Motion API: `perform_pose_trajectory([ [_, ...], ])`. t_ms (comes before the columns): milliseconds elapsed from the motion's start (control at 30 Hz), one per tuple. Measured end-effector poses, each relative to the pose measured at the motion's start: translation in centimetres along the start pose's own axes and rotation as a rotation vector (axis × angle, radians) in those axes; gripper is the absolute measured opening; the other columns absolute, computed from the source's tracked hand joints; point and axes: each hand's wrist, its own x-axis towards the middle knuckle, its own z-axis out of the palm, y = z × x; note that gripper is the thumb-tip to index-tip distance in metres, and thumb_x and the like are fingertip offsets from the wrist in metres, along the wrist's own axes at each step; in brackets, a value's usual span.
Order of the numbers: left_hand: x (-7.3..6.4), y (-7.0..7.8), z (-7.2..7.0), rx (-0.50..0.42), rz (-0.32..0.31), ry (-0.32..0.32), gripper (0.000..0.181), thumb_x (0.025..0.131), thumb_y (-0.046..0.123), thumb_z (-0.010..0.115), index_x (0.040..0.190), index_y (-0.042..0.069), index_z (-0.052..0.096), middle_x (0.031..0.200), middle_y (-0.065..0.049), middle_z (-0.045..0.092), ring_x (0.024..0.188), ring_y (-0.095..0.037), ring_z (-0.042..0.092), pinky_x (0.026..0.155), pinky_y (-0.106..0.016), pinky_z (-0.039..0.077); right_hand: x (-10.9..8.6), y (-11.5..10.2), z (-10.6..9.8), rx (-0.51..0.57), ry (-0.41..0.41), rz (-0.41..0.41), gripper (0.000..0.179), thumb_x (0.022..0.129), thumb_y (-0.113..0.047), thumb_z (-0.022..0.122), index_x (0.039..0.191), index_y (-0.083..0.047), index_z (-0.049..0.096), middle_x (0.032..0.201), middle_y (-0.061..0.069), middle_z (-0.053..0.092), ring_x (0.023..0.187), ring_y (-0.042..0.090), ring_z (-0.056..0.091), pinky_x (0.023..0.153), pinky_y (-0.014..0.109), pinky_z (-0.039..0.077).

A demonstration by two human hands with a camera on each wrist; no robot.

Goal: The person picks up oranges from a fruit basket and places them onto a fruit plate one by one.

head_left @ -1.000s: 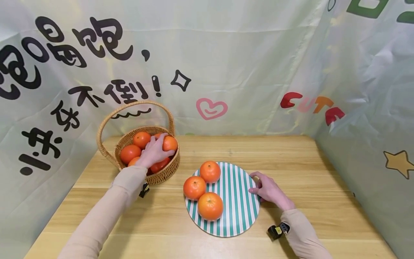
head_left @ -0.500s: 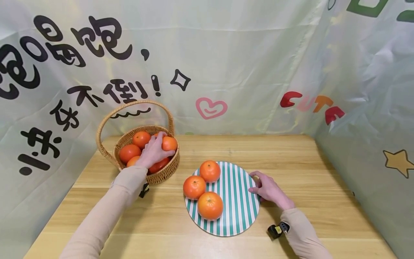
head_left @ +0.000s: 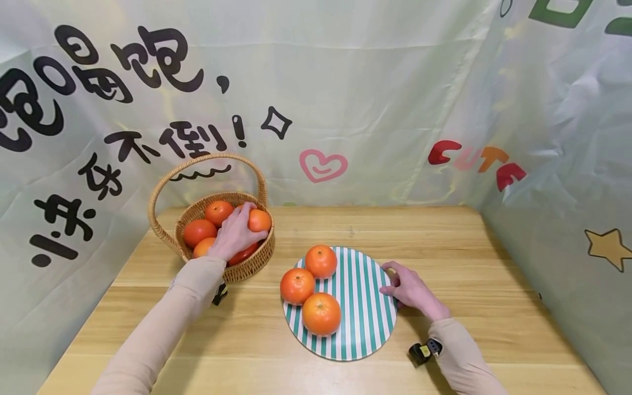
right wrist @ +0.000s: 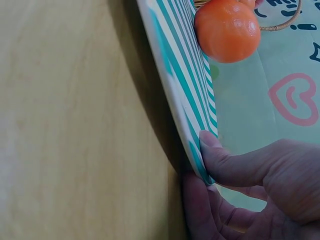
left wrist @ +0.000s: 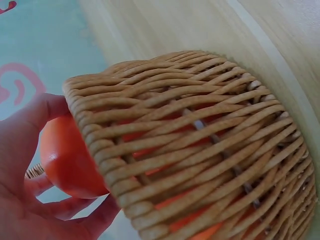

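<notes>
My left hand (head_left: 234,232) reaches into a wicker basket (head_left: 263,255) and grips a round orange fruit (head_left: 259,221) at its right rim. In the left wrist view, thumb and fingers curve round this smooth fruit (left wrist: 70,159), partly hidden behind the basket wall (left wrist: 200,130). Other orange-red fruits (head_left: 199,232) lie in the basket, some covered by my hand. My right hand (head_left: 413,292) pinches the right rim of a green-and-white striped plate (head_left: 365,312), thumb above and fingers below in the right wrist view. Three orange fruits (head_left: 321,314) sit on the plate's left side.
The basket's tall arched handle (head_left: 207,156) stands over its opening. Both things are on a wooden table (head_left: 247,340). Printed cloth (head_left: 385,109) hangs behind the table and along both sides.
My left hand stays at the same fruit in the basket, shifting only very slightly. The right hand, plate and its fruits hold their places.
</notes>
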Motion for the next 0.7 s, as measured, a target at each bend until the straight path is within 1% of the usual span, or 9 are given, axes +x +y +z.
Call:
perform_pose_trajectory([
  [133,-0.3,-0.1,0.0,0.005,-0.004,0.008,0.073,0.085,0.040,0.072,0.147,0.014,0.042,0.145,-0.024,0.044,0.120,-0.051,0.053,0.095,-0.069,0.046,0.0,0.1,0.0,-0.001,0.002,-0.002,0.052,0.089,-0.006,0.073,0.136,-0.002,0.052,0.081,0.009,0.051,0.066,0.019,0.053,0.054,0.032,0.051],
  [300,-0.9,-0.5,-0.2,-0.004,-0.005,0.067,0.072,0.082,0.039,0.073,0.144,0.016,0.045,0.139,-0.024,0.045,0.112,-0.051,0.057,0.088,-0.067,0.049,0.0,0.1,0.0,0.000,0.003,-0.003,0.051,0.088,-0.006,0.073,0.135,-0.002,0.053,0.080,0.009,0.051,0.066,0.019,0.053,0.054,0.031,0.051],
  [433,-1.2,-0.8,-0.4,-0.011,-0.002,0.110,0.071,0.080,0.037,0.074,0.142,0.016,0.045,0.135,-0.025,0.045,0.106,-0.050,0.059,0.086,-0.065,0.050,0.0,0.2,0.0,0.004,0.006,-0.011,0.051,0.088,-0.005,0.073,0.135,-0.002,0.053,0.080,0.008,0.051,0.066,0.019,0.053,0.053,0.031,0.051],
  [600,-1.6,-1.1,-0.5,-0.006,0.017,0.139,0.072,0.081,0.037,0.073,0.143,0.015,0.045,0.134,-0.026,0.045,0.103,-0.051,0.059,0.086,-0.065,0.050,-0.1,0.1,0.0,0.002,0.009,-0.016,0.051,0.088,-0.005,0.073,0.135,-0.002,0.053,0.080,0.008,0.051,0.066,0.019,0.053,0.053,0.032,0.051],
  [700,-1.8,-1.1,-0.5,0.002,0.022,0.144,0.073,0.081,0.039,0.073,0.144,0.016,0.044,0.134,-0.026,0.045,0.103,-0.052,0.058,0.085,-0.066,0.050,-0.1,0.1,0.1,0.001,0.010,-0.017,0.051,0.088,-0.005,0.073,0.135,-0.002,0.053,0.080,0.008,0.051,0.066,0.019,0.053,0.054,0.032,0.051],
])
